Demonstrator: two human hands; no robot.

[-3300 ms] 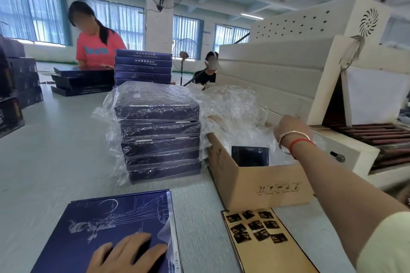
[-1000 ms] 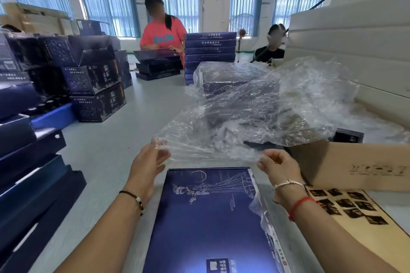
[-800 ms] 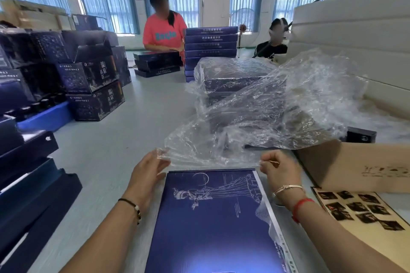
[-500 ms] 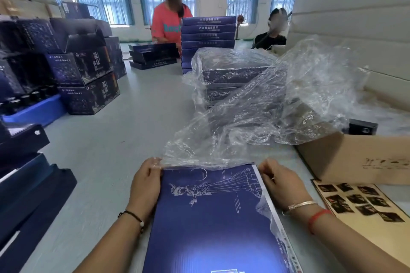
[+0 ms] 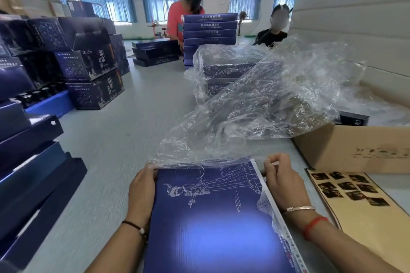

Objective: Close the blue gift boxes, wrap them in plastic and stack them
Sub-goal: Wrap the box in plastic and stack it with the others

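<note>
A closed blue gift box point(image 5: 213, 217) with a white line drawing lies flat on the grey table in front of me. A clear plastic bag point(image 5: 255, 113) billows up from the box's far edge, its mouth just over that edge. My left hand point(image 5: 142, 188) pinches the bag's mouth at the box's far left corner. My right hand point(image 5: 281, 179) pinches it at the far right corner. Behind the bag stands a stack of plastic-wrapped blue boxes point(image 5: 224, 68).
A cardboard carton point(image 5: 355, 148) of plastic bags sits at right, with a brown label sheet point(image 5: 363, 206) before it. Dark blue boxes point(image 5: 33, 139) pile up at left. An unwrapped box stack point(image 5: 209, 31) and two people stand behind. A cream machine point(image 5: 355, 35) rises at right.
My right hand drew a plastic bag from the carton. Both hands spread its mouth, then lowered it from above the table down to the box's far edge.
</note>
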